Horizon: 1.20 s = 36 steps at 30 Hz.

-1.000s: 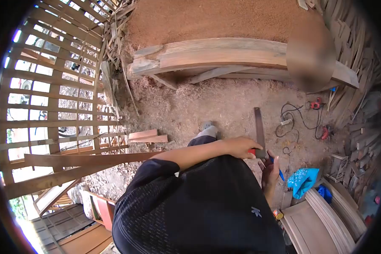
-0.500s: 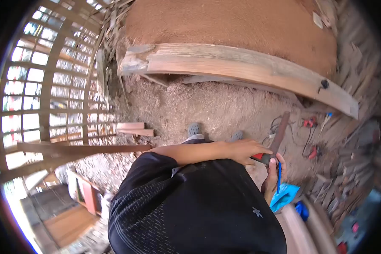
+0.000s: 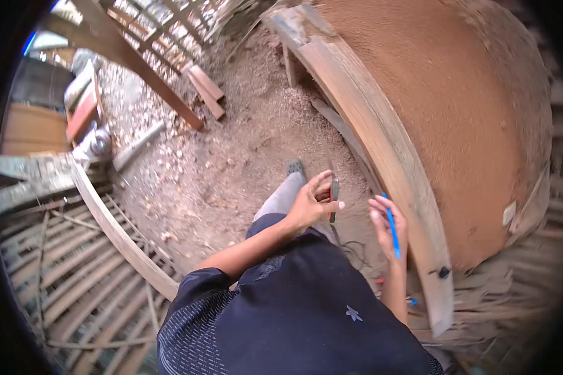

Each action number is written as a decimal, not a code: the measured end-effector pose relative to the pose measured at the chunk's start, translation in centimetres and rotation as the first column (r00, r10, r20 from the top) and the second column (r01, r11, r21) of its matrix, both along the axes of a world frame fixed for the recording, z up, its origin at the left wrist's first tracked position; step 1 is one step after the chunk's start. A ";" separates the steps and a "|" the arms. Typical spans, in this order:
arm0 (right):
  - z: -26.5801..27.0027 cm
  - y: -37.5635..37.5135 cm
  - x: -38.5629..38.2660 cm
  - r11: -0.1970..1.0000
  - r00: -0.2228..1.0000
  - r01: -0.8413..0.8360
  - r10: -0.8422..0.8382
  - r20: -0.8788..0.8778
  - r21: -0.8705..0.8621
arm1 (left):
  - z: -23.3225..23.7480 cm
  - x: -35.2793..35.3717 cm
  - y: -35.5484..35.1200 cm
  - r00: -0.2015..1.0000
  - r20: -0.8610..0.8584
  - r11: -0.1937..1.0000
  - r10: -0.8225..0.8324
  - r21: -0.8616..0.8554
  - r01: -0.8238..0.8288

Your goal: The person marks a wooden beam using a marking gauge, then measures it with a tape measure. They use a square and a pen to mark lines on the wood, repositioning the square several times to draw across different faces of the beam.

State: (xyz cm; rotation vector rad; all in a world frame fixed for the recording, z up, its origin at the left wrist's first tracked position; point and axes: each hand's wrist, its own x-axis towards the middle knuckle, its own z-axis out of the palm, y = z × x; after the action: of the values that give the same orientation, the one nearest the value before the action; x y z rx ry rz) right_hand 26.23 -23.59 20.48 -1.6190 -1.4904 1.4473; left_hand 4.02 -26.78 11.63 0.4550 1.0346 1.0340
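My left hand (image 3: pixel 313 203) is closed around the red-and-dark handle of what looks like a handsaw (image 3: pixel 333 199). Its blade shows only as a thin, blurred line pointing away from me. To the right, my right hand (image 3: pixel 388 225) holds a slim blue pen (image 3: pixel 392 228), its fingers partly extended and the pen lying along them. The hands are apart. Beyond my right hand runs a long wooden beam (image 3: pixel 381 134), which neither hand visibly touches.
Reddish-brown sawdust (image 3: pixel 431 94) is heaped behind the beam. Two short wood pieces (image 3: pixel 205 90) lie on the littered ground, near a slanting post (image 3: pixel 144 69). A slatted wooden structure (image 3: pixel 81 275) stands at left. A small dark object (image 3: pixel 443 272) sits on the beam's near end.
My view has swung to the right, so the beam now runs diagonally. My hands have moved apart; the left keeps the saw and the right keeps the blue pen.
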 end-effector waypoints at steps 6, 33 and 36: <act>-4.7 11.8 -7.3 0.878 0.849 -0.453 0.371 0.377 0.156 | -4.9 4.0 7.2 0.916 0.004 0.915 0.401 0.034 -0.401; -13.7 25.1 -9.3 0.748 0.636 -0.651 0.446 0.630 0.128 | -13.6 9.9 17.1 0.736 -0.227 0.770 0.638 0.172 -0.615; -14.6 25.0 -8.5 0.734 0.672 -0.647 0.419 0.610 0.208 | -13.6 9.9 17.2 0.711 -0.249 0.753 0.657 0.199 -0.627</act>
State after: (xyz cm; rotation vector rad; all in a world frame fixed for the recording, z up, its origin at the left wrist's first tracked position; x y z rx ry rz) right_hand 17.70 1.45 5.90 -1.4046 -2.5911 0.8342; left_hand 13.91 -9.54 -1.97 0.3393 1.4821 1.6896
